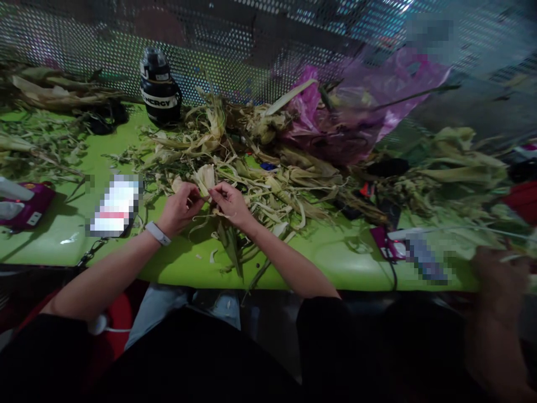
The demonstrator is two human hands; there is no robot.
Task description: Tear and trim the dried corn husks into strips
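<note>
Both hands meet over the middle of a green tabletop (180,263), pinching a pale, dry corn husk (205,177) that stands up between them. My left hand (183,208), with a light band on its wrist, has its fingers closed at the husk's lower left. From the other side, the fingertips of my right hand (230,206) press on its right edge. Greener husk leaves (230,246) hang or lie just below the hands. Loose torn husk strips (289,196) are strewn behind and to the right.
A phone (115,204) lies left of my hands, near a purple device (31,207). Behind stand a black bottle (160,87) and a pink plastic bag (335,123) against perforated metal mesh (235,61). Another person's hand (501,274) is at the far right, near a second phone (425,257).
</note>
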